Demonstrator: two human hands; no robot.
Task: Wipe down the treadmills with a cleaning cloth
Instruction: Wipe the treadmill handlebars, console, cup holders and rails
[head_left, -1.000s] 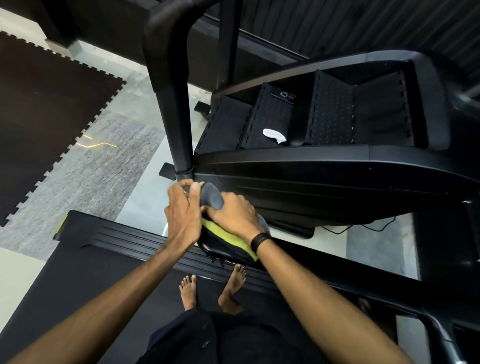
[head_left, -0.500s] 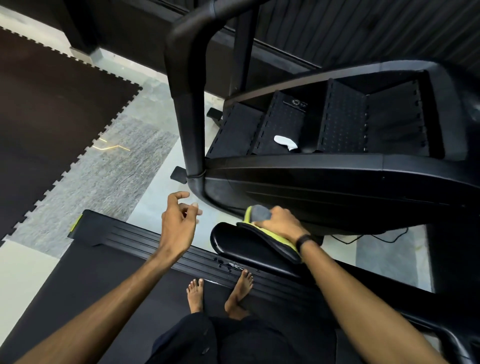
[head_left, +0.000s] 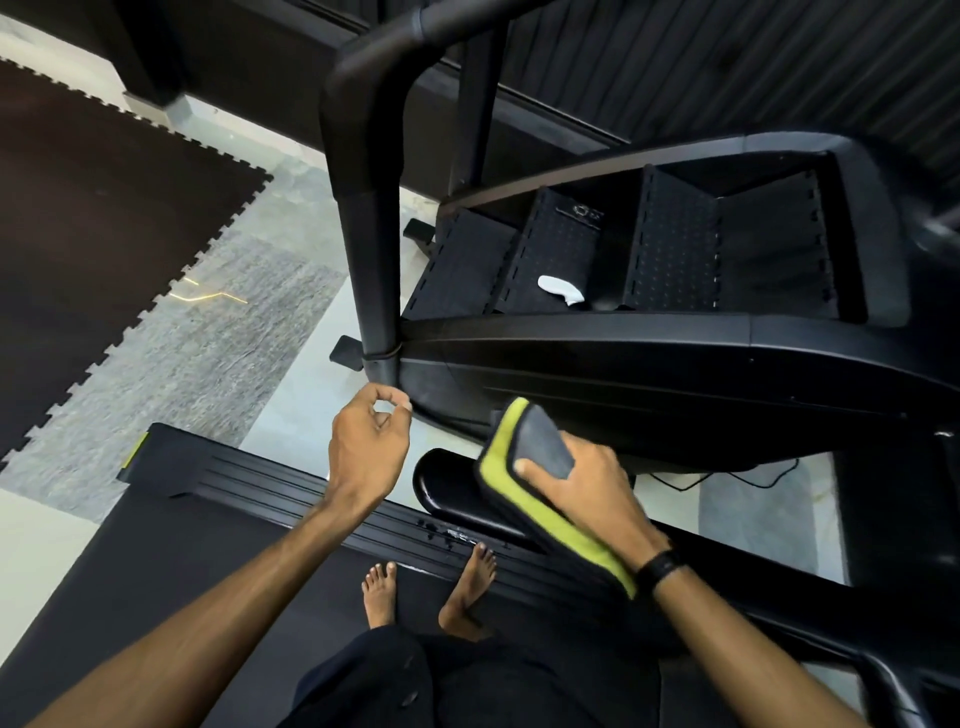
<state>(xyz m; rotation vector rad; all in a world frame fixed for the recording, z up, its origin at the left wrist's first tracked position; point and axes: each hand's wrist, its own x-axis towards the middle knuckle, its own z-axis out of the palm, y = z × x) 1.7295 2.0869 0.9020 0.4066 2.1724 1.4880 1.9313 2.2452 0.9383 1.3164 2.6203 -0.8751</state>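
The right hand (head_left: 592, 488) is clamped on the cleaning cloth (head_left: 540, 483) — a folded pad, grey on its upper face with a yellow-green edge and a dark underside. The thumb lies across the grey face near the cloth's near end, and the fingers wrap beneath, out of sight. The cloth runs diagonally from just under the curved black console housing (head_left: 649, 374) of the treadmill down along the wrist, its lower end reaching the black wristband (head_left: 660, 566). It rests over the rounded black handlebar end (head_left: 447, 483), which pokes out to the left of the cloth.

The left hand (head_left: 369, 447) holds nothing; its fingers are curled with thumb and forefinger tips nearly meeting in a loose ring. It hangs just beside the foot of the thick black upright post (head_left: 374, 249), not clearly touching it, and well apart from the cloth.

Above the housing, the console tray (head_left: 675, 249) has perforated black compartments; a small white scrap (head_left: 558, 288) lies in the second compartment from the left. A faint pale emblem sits near that compartment's top edge, too small to read — no other writing can be made out.

Two bare feet (head_left: 431, 587) stand on the treadmill deck (head_left: 156, 545). To the left, grey carpet (head_left: 171, 353) meets dark interlocking floor mat (head_left: 93, 208).
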